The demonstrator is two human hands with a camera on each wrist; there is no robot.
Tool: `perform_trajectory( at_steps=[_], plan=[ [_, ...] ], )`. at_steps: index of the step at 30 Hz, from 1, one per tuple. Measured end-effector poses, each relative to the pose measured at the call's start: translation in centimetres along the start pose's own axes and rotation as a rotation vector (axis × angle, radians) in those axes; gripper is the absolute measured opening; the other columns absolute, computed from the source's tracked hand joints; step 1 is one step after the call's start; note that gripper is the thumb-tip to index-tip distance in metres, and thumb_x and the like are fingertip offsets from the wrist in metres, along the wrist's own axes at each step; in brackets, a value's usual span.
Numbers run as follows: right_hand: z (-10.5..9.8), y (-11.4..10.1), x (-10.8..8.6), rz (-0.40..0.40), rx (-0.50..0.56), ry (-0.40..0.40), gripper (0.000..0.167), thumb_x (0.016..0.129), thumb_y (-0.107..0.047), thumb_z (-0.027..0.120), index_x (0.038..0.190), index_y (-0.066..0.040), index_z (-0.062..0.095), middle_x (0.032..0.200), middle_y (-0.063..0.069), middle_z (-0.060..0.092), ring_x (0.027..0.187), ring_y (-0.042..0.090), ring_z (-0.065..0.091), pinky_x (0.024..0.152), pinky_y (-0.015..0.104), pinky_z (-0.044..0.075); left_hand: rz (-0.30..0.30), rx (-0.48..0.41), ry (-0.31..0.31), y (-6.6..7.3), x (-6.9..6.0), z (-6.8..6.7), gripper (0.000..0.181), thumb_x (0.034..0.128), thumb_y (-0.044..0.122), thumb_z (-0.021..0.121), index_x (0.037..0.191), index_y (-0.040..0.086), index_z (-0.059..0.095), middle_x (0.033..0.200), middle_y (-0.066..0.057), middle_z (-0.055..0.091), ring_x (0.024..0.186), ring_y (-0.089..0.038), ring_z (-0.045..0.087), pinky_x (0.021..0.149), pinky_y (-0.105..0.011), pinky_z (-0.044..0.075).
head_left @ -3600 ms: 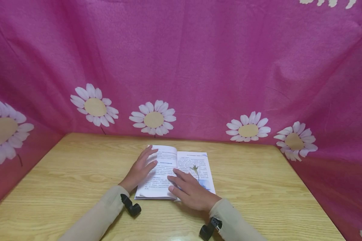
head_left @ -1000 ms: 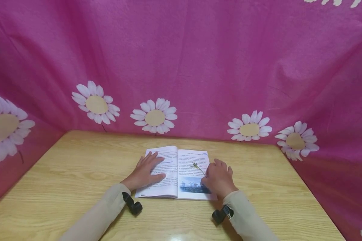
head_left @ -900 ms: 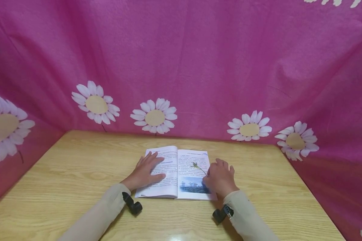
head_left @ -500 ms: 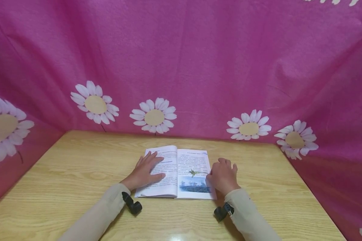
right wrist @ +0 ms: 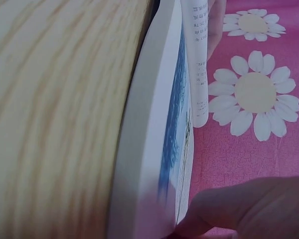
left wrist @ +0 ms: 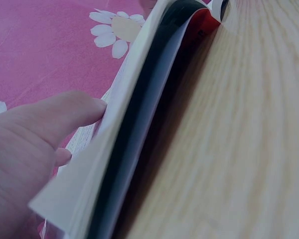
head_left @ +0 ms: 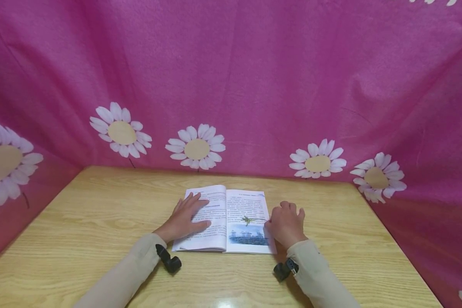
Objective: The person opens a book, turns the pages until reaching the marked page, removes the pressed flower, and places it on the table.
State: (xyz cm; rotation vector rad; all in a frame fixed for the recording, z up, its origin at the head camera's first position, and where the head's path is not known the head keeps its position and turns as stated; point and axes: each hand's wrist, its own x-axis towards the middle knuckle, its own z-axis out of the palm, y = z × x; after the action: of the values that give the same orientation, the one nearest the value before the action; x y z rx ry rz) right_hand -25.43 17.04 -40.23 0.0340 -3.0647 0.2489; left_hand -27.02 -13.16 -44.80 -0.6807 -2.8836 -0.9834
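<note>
An open book lies on the table, text on both pages and a blue picture low on the right page. My left hand rests spread over the left page, its thumb pointing toward the spine. Across the right page, just above the picture, lies a dried flower with a thin stem pointing right. At the book's right edge, my right hand pinches the stem's end between thumb and finger. In the right wrist view the stem runs down to the thumb tip; the other fingers' grip is hidden.
The wooden table extends around the book. A pink cloth printed with white daisies hangs behind it and at both sides. Black wrist cameras sit on both sleeves. One page corner sticks out in the left wrist view.
My right hand has moved from over the book's middle to its right edge, and the flower has turned from upright to nearly sideways. The left hand has flattened onto the left page.
</note>
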Motion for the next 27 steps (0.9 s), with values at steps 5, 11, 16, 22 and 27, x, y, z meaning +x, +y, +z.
perform_trajectory(
  at_steps=[5, 11, 16, 22, 27],
  plan=[
    [0.04, 0.09, 0.1, -0.01, -0.01, 0.01, 0.018, 0.08, -0.024, 0.072, 0.075, -0.008, 0.067, 0.114, 0.019, 0.056, 0.119, 0.042, 0.041, 0.105, 0.071, 0.017, 0.012, -0.003, 0.009, -0.01, 0.02, -0.05, 0.069, 0.088, 0.048, 0.064, 0.145, 0.015, 0.044, 0.159, -0.014, 0.019, 0.147, -0.034, 0.005, 0.116, -0.054, -0.004],
    [0.09, 0.23, 0.15, -0.016, -0.02, 0.002, 0.017, 0.08, -0.024, 0.072, 0.073, -0.009, 0.067, 0.11, 0.018, 0.056, 0.116, 0.041, 0.043, 0.105, 0.071, 0.02, 0.01, -0.004, 0.01, 0.08, -0.02, -0.09, 0.068, 0.0877, 0.046, 0.066, 0.144, 0.014, 0.044, 0.158, -0.015, 0.02, 0.147, -0.035, 0.006, 0.116, -0.055, -0.003],
    [-0.01, 0.36, 0.13, -0.015, 0.001, -0.01, 0.018, 0.08, -0.024, 0.071, 0.071, -0.009, 0.066, 0.114, 0.018, 0.055, 0.117, 0.041, 0.042, 0.104, 0.071, 0.02, 0.013, -0.001, 0.014, 0.13, -0.04, -0.07, 0.068, 0.0877, 0.045, 0.066, 0.144, 0.014, 0.044, 0.158, -0.015, 0.021, 0.147, -0.035, 0.006, 0.116, -0.056, -0.003],
    [-0.36, 0.5, 0.05, -0.009, 0.049, -0.005, 0.021, 0.082, -0.023, 0.067, 0.065, -0.011, 0.064, 0.131, 0.023, 0.05, 0.125, 0.043, 0.036, 0.105, 0.07, 0.018, 0.015, 0.001, 0.016, 0.14, 0.01, -0.04, 0.068, 0.0875, 0.045, 0.066, 0.144, 0.014, 0.045, 0.158, -0.015, 0.021, 0.147, -0.035, 0.006, 0.116, -0.055, -0.003],
    [-0.34, 0.38, 0.08, -0.017, 0.054, -0.018, 0.022, 0.082, -0.024, 0.068, 0.063, -0.013, 0.062, 0.138, 0.026, 0.045, 0.131, 0.045, 0.031, 0.106, 0.07, 0.016, -0.002, 0.002, 0.005, 0.19, -0.02, -0.09, 0.069, 0.0878, 0.047, 0.065, 0.145, 0.015, 0.044, 0.159, -0.014, 0.02, 0.147, -0.034, 0.005, 0.116, -0.055, -0.003]
  ],
)
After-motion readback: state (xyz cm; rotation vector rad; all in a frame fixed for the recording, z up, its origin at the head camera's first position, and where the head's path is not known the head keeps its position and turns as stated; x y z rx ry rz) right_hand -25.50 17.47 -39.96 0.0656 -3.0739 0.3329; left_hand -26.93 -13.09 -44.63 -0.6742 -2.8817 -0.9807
